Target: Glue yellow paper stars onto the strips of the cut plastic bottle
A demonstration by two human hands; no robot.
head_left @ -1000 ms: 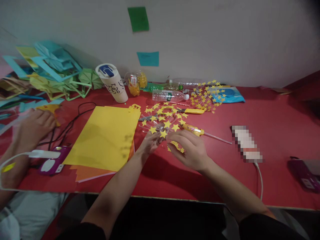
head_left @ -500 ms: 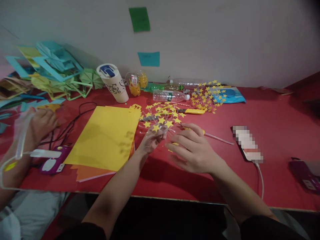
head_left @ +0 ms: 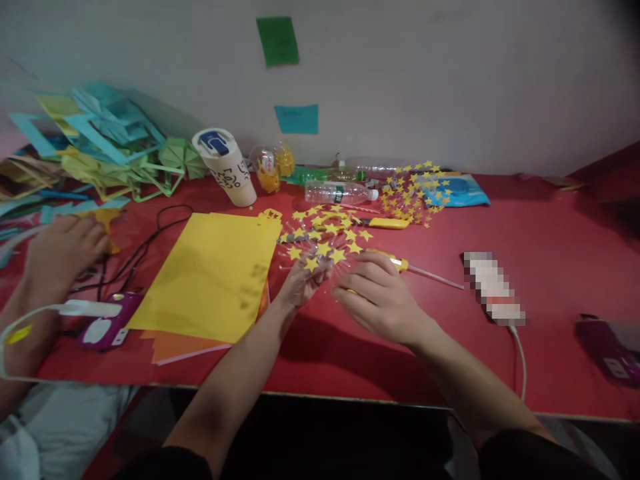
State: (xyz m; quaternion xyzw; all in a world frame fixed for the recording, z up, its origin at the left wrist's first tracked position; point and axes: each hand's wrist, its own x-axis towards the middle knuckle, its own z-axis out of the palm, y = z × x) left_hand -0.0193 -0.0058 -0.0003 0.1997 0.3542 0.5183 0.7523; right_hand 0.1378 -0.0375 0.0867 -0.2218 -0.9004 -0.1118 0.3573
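Note:
My left hand point(head_left: 297, 288) is closed round the base of a clear plastic bottle piece cut into thin strips point(head_left: 324, 249). Yellow paper stars tip the strips, which fan outward above my fingers. At the right edge of this fan is my right hand point(head_left: 381, 297), its fingers curled together; whatever they pinch is hidden. Behind the right hand lies a screwdriver point(head_left: 435, 276) with a yellow handle. A yellow utility knife point(head_left: 387, 223) rests just beyond the stars. A second star-tipped plastic fan point(head_left: 414, 195) stands farther back on the right.
Yellow paper sheets point(head_left: 205, 280) lie left of my arm. Behind them stand a white tumbler point(head_left: 231, 170) and a plastic bottle point(head_left: 340, 193). On the right is a phone point(head_left: 493, 287) with a cable. Another person's hand point(head_left: 67, 250) is at far left, near folded paper shapes point(head_left: 115, 127).
My right hand has drawn its spread fingers together beside the star fan. The left hand keeps its hold almost unmoved. The other person's hand has shifted slightly left.

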